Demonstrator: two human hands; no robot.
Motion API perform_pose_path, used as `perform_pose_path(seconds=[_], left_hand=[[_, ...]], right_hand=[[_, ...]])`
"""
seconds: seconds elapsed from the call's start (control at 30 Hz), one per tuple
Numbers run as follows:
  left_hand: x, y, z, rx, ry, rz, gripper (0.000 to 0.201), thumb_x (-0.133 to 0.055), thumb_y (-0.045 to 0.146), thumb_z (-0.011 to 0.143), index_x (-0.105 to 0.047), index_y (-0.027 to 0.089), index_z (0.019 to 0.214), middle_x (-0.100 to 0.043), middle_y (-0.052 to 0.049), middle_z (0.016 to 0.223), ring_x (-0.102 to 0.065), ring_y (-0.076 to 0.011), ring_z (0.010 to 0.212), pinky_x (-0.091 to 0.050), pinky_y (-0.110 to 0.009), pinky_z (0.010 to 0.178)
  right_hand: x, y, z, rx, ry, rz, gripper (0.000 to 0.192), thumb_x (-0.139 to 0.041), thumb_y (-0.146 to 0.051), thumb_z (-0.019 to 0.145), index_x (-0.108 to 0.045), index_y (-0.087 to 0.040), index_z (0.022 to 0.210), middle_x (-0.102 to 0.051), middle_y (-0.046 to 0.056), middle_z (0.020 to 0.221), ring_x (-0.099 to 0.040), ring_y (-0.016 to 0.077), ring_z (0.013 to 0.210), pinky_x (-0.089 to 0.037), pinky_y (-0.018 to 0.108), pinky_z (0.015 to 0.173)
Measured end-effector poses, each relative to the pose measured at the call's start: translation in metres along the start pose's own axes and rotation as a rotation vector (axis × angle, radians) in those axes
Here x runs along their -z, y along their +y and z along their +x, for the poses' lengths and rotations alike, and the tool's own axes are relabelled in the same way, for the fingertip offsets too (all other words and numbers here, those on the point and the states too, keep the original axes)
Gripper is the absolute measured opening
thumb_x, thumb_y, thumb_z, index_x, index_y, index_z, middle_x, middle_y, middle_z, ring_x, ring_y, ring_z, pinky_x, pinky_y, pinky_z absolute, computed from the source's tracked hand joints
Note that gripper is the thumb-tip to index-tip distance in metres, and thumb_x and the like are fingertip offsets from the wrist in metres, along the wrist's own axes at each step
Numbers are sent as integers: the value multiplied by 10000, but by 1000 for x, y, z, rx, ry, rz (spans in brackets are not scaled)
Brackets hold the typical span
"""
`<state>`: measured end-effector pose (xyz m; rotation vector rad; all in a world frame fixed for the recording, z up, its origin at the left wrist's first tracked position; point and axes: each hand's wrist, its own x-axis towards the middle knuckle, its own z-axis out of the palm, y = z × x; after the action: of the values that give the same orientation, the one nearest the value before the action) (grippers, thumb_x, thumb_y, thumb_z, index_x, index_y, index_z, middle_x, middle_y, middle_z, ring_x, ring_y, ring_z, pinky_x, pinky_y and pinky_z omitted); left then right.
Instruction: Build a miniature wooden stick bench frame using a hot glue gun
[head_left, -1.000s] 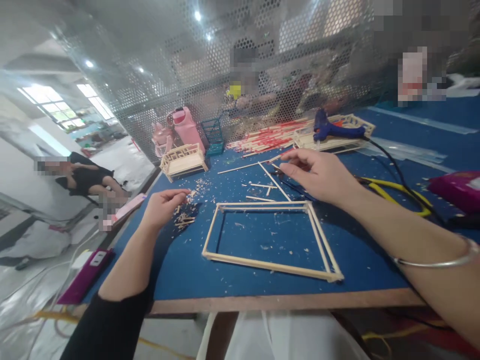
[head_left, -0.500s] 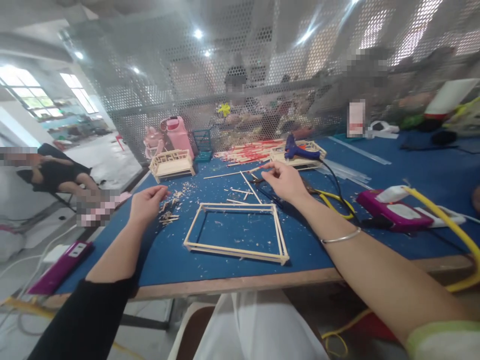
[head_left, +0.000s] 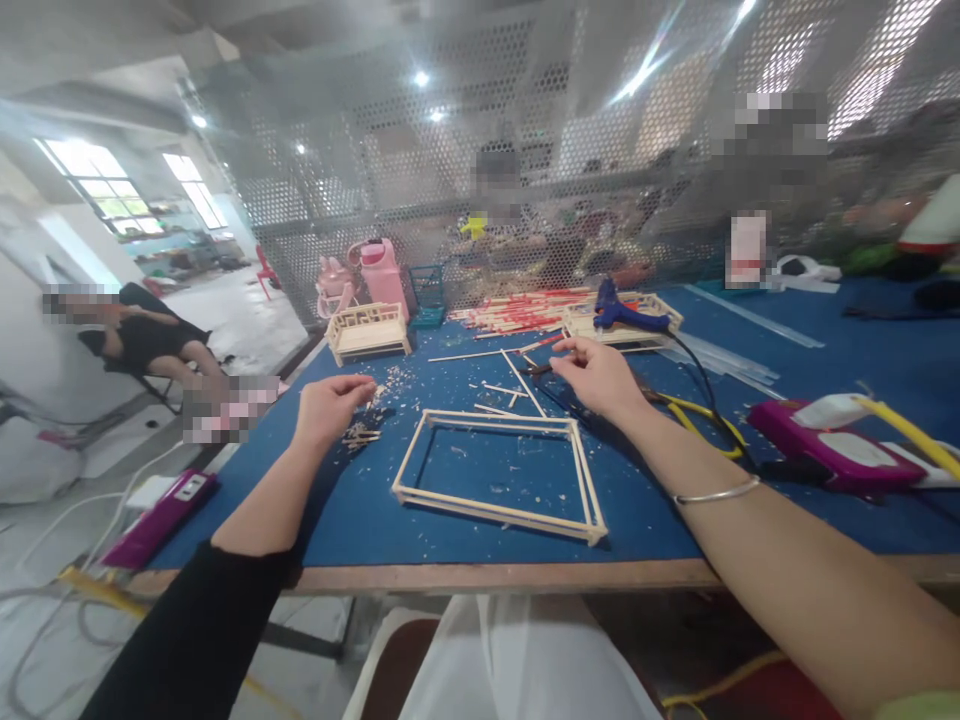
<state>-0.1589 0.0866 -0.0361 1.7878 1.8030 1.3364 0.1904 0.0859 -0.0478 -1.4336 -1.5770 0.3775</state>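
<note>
My left hand [head_left: 330,410] is held over the left side of the blue table, thumb and fingers pinched together. What they hold, if anything, is too small to make out. Just below lies a small pile of wooden stick offcuts [head_left: 361,436]. Farther right, my right hand [head_left: 600,378] has its thumb and forefinger curled with a small gap, close to a red-ended stick [head_left: 541,346] and a dark tool tip [head_left: 535,370]. Between my forearms a rectangular frame of thin wooden sticks [head_left: 495,512] lies on the table, touched by neither hand.
Behind are a small wooden bench [head_left: 369,332], a heap of red-and-cream sticks [head_left: 525,312] and a blue glue gun [head_left: 626,312] on another wooden piece. Purple power strips [head_left: 832,455] and cables are at right. A seated person [head_left: 150,345] is at far left.
The view has turned slightly left, so the scene sits farther right. My left hand has moved a little right, toward the wooden frame. My right hand stays near the same sticks.
</note>
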Motion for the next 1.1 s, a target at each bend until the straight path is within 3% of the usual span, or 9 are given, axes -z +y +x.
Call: perform_pose_path(seconds=[0.17, 0.33, 0.43, 0.63, 0.73, 0.83, 0.97, 1.03, 1.1], left_hand=[[-6, 4, -1, -52, -72, 8, 262, -540, 335, 735, -729, 170, 811, -740, -35, 752, -669, -176, 717, -519, -264, 732], [-8, 8, -4, -68, -134, 56, 261, -501, 204, 709, -736, 180, 820, -746, -25, 773, -677, -171, 755, -515, -263, 782], [-8, 7, -5, -72, -167, 99, 270, -508, 163, 685, -744, 187, 812, -752, -21, 781, -685, -179, 788, -511, -274, 814], [-8, 9, -11, -113, -230, 183, 194, -629, 283, 684, -746, 201, 815, -755, -21, 794, -688, -195, 764, -516, -275, 769], [-8, 9, -12, -125, -209, 238, 239, -555, 338, 766, -734, 180, 759, -719, -25, 647, -669, -198, 659, -516, -287, 695], [-9, 7, -10, -140, -150, 288, 337, -413, 280, 849, -719, 145, 808, -699, -62, 675, -661, -219, 711, -511, -327, 729], [-10, 1, -7, -209, -118, 307, 495, -407, 13, 716, -618, 138, 1146, -671, -91, 1053, -618, -204, 988, -468, -335, 906], [-11, 0, -7, -256, -140, 305, 536, -421, -32, 666, -636, 165, 1116, -645, -76, 1113, -591, -191, 1039, -444, -323, 953], [-13, -1, -8, -288, -167, 301, 477, -430, -30, 682, -671, 176, 1039, -666, -62, 1013, -611, -181, 960, -468, -314, 914]], right_hand=[[4, -1, -3, 12, -160, -209, 155, -589, -330, 683, -649, -188, 702, -632, 7, 622, -542, 144, 582, -390, 263, 570], [7, 1, -5, 55, -376, -430, 175, -664, -316, 638, -542, -215, 563, -568, -26, 539, -498, 129, 525, -344, 247, 510], [3, 5, -5, 51, -357, -447, 160, -640, -250, 657, -507, -220, 574, -552, -26, 534, -501, 138, 529, -343, 252, 519], [-9, 10, -5, 29, -263, -505, 76, -565, -229, 710, -532, -223, 641, -601, 27, 626, -540, 190, 613, -346, 283, 542], [-9, 8, -8, 48, -210, -528, 76, -549, -277, 730, -588, -213, 719, -619, 52, 666, -558, 213, 643, -358, 300, 558], [-6, 2, -10, 82, -200, -474, 193, -496, -343, 771, -617, -197, 804, -628, 54, 696, -576, 215, 670, -384, 306, 600], [-5, -13, -6, 56, -474, -368, 271, -505, -397, 766, -616, -188, 900, -610, 11, 664, -563, 175, 616, -395, 273, 578], [-6, -21, 1, 54, -638, -396, 326, -565, -383, 728, -603, -179, 979, -610, 3, 687, -565, 166, 625, -403, 263, 582], [-9, -29, 10, 68, -766, -459, 380, -629, -360, 680, -595, -175, 1010, -605, 4, 712, -568, 169, 649, -409, 260, 591]])
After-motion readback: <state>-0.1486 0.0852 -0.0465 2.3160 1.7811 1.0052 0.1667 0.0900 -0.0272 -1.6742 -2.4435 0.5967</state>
